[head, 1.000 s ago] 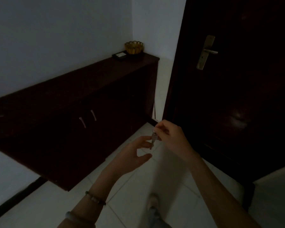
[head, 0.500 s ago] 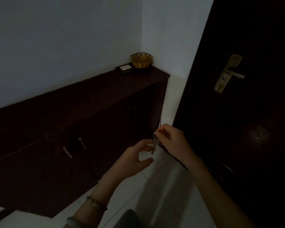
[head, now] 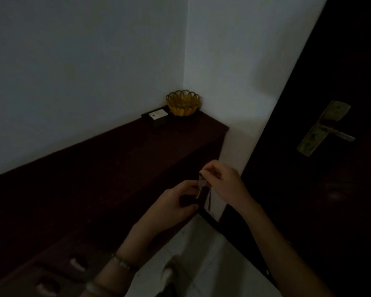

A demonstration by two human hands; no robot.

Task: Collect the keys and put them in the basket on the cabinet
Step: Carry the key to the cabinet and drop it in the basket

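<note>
Fingers [head: 210, 175] of the right hand [head: 225, 183] pinch the keys [head: 200, 186] (dangling), left hand [head: 171, 206] cupped loosely beneath.

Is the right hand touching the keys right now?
Touching. The head view shows the right hand pinching the ring of the keys, which hang below its fingertips.

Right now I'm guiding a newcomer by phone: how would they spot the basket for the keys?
Follow the long dark cabinet along the wall to its far end, in the corner beside the door. The basket sits there: small, yellow, with a looped, scalloped rim. Unlike the flat black box touching it, it is round and bright.
</note>
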